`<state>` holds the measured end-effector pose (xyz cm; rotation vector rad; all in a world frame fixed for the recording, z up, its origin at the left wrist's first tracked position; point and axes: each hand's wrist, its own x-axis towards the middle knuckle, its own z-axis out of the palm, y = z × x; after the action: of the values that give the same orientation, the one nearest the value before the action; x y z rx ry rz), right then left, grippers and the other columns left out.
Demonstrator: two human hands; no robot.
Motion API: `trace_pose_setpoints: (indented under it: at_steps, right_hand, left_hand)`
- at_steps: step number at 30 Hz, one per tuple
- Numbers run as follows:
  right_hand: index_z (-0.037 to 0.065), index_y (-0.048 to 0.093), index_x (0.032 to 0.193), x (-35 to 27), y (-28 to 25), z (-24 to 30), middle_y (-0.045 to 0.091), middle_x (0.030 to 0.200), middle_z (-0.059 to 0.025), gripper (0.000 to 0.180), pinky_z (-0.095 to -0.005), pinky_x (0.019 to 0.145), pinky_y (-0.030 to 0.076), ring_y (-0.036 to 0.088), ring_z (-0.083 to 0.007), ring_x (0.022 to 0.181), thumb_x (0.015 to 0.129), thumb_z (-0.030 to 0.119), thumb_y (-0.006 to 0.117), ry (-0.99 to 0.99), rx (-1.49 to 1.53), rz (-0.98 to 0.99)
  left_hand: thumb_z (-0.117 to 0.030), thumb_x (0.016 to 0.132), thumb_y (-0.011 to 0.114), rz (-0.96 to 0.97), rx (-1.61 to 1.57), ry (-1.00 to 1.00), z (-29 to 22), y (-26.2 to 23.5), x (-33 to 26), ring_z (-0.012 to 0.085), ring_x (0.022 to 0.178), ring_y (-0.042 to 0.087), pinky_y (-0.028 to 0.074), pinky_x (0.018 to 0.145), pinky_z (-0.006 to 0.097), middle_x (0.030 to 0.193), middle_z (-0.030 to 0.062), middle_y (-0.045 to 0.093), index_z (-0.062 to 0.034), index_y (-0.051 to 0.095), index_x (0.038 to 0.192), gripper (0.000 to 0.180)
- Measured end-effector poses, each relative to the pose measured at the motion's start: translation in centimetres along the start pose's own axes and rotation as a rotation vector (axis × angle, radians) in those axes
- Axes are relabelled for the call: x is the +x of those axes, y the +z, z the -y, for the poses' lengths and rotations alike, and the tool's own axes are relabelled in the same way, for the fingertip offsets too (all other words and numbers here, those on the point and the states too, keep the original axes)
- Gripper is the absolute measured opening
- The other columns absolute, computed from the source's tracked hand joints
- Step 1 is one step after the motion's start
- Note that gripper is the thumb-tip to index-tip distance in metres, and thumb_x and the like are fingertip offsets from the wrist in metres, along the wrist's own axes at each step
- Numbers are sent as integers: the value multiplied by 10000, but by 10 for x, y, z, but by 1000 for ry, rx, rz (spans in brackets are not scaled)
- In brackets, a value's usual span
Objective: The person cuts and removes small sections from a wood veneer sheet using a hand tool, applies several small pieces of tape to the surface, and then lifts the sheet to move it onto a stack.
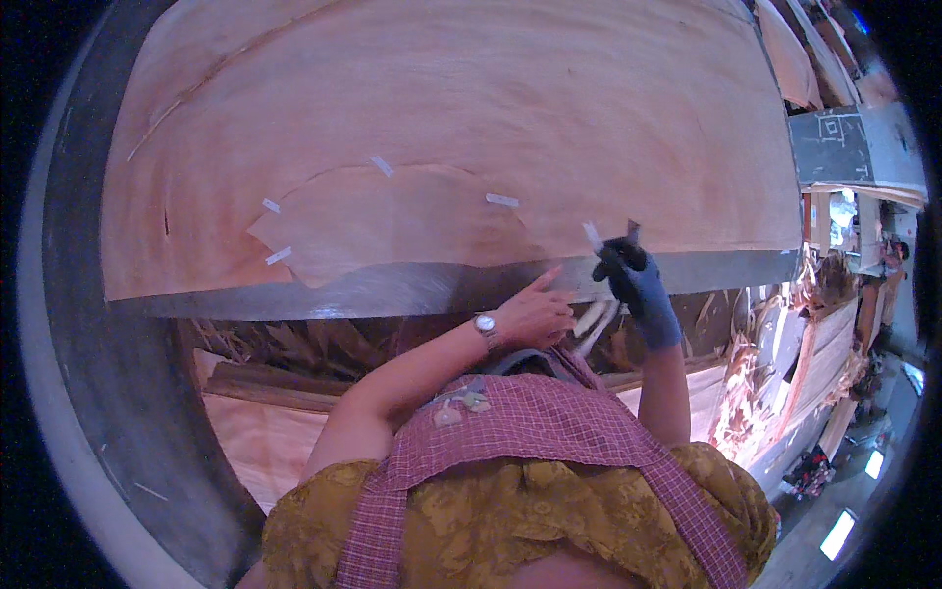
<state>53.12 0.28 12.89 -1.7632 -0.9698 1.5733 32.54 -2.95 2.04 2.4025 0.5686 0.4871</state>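
Observation:
A large, thin sheet of wood veneer (471, 108) covers the grey worktop (392, 291). A veneer patch (383, 221) with a ragged outline lies near its front edge, with short strips of white tape (502, 200) along its borders. My right hand (636, 290), in a dark-palmed blue glove, is closed over the front edge. It pinches a strip of white tape (592, 236), and a small dark flat piece (633, 232) sticks up beside the fingers. My left hand (535, 312) is bare, below a wristwatch. Its index finger stretches towards the worktop's edge, the others loosely bent, with nothing visible in them.
Torn veneer scraps (324, 344) fill the space under the worktop's front edge. More veneer sheets (265, 432) lie lower down. At right stand a grey bench (834, 147) and heaped shavings (751, 383). A person (893, 260) is far off at the right.

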Motion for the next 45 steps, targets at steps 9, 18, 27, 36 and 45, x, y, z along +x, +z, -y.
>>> trace_pose_setpoints:
  at_steps: [9, 18, 27, 36, 45]
  right_hand:
    - [95, 640, 1064, 57, 43, -35, 685, 745, -14, 201, -198, 446, 338, 470, -40, 506, 920, 233, 612, -20, -52, 288]
    - [65, 658, 984, 84, 40, -52, 671, 732, -25, 172, -202, 432, 379, 540, -43, 544, 927, 221, 611, 11, -219, 231]
    - [83, 633, 990, 84, 37, -50, 670, 903, -190, 166, -487, 699, 502, 635, -398, 857, 879, 201, 596, -449, -1281, -75]
    - [58, 616, 1076, 35, 86, 63, 695, 768, -41, 226, -210, 441, 354, 455, -43, 483, 916, 217, 611, -58, -240, 436]
    - [28, 572, 1059, -13, 273, 23, 616, 995, -17, 189, -279, 757, 483, 577, -124, 862, 917, 133, 639, -128, -2, 767]
  left_hand:
    - [-32, 815, 506, -525, 279, -458, 7, -35, -10, 270, 1184, 507, 366, 995, 403, 1288, 122, 530, -29, 536, 1290, 476]
    - [-263, 856, 562, -279, 480, -479, 8, -20, -3, 280, 1291, 402, 286, 1065, 478, 1374, 118, 456, -28, 461, 1375, 578]
    - [-480, 838, 598, -83, 625, -527, 17, -7, -1, 306, 1296, 374, 256, 1078, 547, 1404, 115, 409, -86, 360, 1449, 765]
    - [-200, 872, 606, -654, -115, -808, 36, -76, -33, 309, 1057, 540, 393, 964, 465, 1129, 108, 589, -78, 530, 1258, 412]
    - [-103, 901, 586, -1526, -417, -1153, 27, -111, -177, 188, 953, 599, 494, 849, 329, 1059, 93, 620, -50, 547, 1213, 319]
